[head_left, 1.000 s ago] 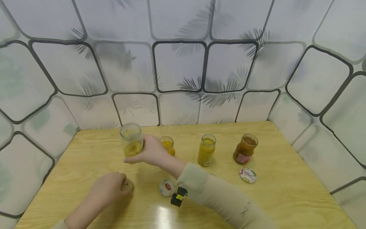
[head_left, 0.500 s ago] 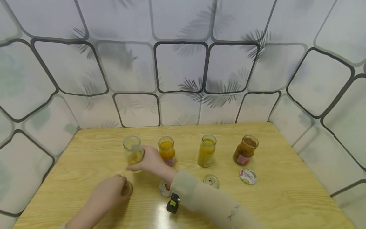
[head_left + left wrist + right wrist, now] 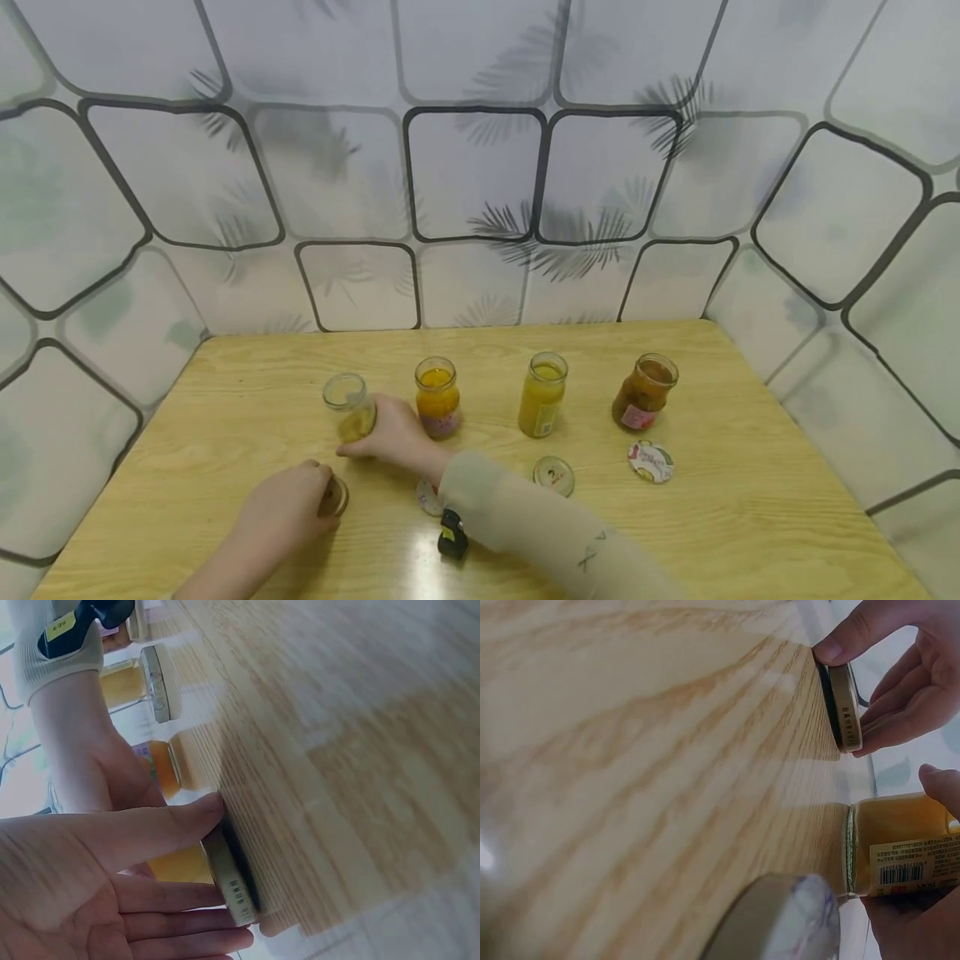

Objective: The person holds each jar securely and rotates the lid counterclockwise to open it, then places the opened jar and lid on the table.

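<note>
In the head view my right hand [image 3: 393, 439] grips a clear glass jar [image 3: 345, 398] at the left of the row of jars. The jar stands upright on the table, its top uncovered, with yellow contents low inside; its barcode label [image 3: 902, 868] shows in the right wrist view. Nearer the front, my left hand [image 3: 288, 507] pinches a round metal jar lid [image 3: 337, 497] between thumb and fingers. The lid [image 3: 231, 879] is close over the table in the left wrist view, with small print along its rim.
An orange-filled jar [image 3: 437, 404], a taller yellow-filled jar [image 3: 542, 398] and a brown-filled jar [image 3: 643, 396] stand uncovered to the right. In front lie a gold lid [image 3: 554, 476], a patterned lid [image 3: 651, 462] and another lid [image 3: 428, 500], partly hidden by my right sleeve. Patterned cloth walls surround the table.
My right hand has lowered the glass jar onto the table, bringing the orange-filled jar and the gold lid into full view. The left hand has barely moved with its lid.
</note>
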Demonstrator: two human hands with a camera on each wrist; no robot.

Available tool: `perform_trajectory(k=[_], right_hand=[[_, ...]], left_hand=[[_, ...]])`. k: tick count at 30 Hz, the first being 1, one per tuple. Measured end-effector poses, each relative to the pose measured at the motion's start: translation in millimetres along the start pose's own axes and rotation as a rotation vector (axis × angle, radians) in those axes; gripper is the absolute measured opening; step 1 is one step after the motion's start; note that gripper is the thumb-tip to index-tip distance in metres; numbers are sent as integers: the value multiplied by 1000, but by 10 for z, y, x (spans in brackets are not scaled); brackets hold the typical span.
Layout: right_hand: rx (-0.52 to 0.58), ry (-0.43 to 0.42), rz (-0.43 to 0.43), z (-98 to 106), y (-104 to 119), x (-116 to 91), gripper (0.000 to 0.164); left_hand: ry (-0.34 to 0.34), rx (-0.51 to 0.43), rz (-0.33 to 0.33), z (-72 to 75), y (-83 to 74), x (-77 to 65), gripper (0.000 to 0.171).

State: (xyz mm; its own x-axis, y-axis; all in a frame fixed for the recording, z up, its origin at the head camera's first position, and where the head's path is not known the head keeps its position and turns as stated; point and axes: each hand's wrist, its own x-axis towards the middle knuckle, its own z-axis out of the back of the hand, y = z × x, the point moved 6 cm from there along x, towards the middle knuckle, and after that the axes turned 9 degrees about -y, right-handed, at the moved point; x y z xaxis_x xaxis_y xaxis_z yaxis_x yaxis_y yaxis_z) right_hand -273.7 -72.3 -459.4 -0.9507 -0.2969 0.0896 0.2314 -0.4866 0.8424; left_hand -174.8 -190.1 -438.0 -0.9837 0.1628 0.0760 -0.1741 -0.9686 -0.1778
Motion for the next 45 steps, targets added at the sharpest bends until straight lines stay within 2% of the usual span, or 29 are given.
perform_trajectory(k=[3, 6, 10, 13, 22, 33, 39, 45], right_hand=[[17, 15, -7, -35, -11, 8, 46], [-22, 19, -13, -48, 5, -1, 48], [-167, -41, -5, -34, 61, -23, 57], [-219, -98, -1, -39, 66, -29, 61], [-100, -163, -75, -22, 8, -16, 68], [-109, -86, -30, -49, 105, -26, 48], [-115, -39, -5, -93, 118, 1, 53], [-127, 4, -11, -150, 93, 12, 64]], left_hand=[[10, -1, 2, -10, 3, 0, 40], [14, 0, 2, -10, -2, -4, 39], [7, 11, -3, -3, -14, -30, 40], [7, 16, -1, -5, -23, -46, 40], [-73, 40, -38, 44, -40, -65, 28], [-64, 63, -57, 29, -49, -69, 24], [-26, 49, -42, 19, -35, -84, 23], [-57, 37, -44, 54, -50, -107, 25]])
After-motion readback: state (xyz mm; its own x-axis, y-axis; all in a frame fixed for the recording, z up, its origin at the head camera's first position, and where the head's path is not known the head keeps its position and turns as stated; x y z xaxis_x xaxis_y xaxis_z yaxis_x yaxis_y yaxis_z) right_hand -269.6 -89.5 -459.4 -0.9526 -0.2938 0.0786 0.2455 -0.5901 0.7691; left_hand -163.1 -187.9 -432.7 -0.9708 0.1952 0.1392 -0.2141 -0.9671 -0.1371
